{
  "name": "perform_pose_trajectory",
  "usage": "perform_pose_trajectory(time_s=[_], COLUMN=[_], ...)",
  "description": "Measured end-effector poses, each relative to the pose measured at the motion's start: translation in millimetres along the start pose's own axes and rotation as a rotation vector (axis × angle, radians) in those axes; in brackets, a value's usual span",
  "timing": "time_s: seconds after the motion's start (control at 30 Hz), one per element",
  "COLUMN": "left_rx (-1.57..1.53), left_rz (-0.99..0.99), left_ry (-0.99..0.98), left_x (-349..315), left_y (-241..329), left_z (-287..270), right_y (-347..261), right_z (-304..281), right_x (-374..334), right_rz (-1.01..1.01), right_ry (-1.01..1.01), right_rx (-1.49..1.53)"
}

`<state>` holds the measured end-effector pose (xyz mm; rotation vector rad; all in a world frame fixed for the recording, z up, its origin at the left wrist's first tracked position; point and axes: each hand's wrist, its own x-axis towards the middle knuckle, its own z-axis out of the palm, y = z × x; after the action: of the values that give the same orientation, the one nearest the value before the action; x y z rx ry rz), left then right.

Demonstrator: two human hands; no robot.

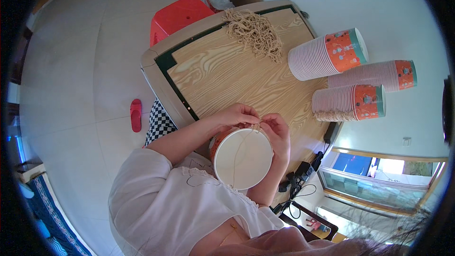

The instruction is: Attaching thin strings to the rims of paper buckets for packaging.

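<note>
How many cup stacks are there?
3: the upper stack in the picture, the lower stack, and the middle stack between them, partly hidden. More could be hidden behind.

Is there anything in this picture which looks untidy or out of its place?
Mildly: the beige string heap on the table looks tangled, and one red slipper lies on the floor without a mate beside it.

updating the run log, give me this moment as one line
left hand: pinching beige strand; right hand: pinching same strand; at hands: open white-lined tub; on table: beige tangle, three tub stacks
</note>
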<state>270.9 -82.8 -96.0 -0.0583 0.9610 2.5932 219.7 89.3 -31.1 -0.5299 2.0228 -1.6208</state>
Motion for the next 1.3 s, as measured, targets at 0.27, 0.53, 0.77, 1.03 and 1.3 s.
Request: perform_pose_trajectory(time_s=[0.27, 0.53, 0.77, 1.03, 1.3], left_rx=[-0.008, -0.053, -0.151, -0.154, 0.314], left_rz=[0.026, 0.008, 0.012, -0.007, 0.010], left_ry=[0.023, 0.049, 0.107, 0.132, -0.060], left_x=[2.9, 3.6, 5.6, -1.2, -14.7], left_y=[-6.9, -6.4, -9.6, -5.5, -6.1], left_z=[-5.8, -9.4, -11.8, -11.3, -20.5], right_y=[0.4, -26.1, -27.9, -22.3, -20.3], right_z=[-2.1, 12.2, 11.7, 11.7, 17.9], right_x=[-4.2, -22.6, -28.1, -28.8, -33.1], right_rz=[0.027, -0.024, -0.094, -0.129, -0.047], right_ry=[0.029, 0.062, 0.034, 0.037, 0.052], right_rx=[-0.062, -0.275, -0.385, -0.392, -0.360])
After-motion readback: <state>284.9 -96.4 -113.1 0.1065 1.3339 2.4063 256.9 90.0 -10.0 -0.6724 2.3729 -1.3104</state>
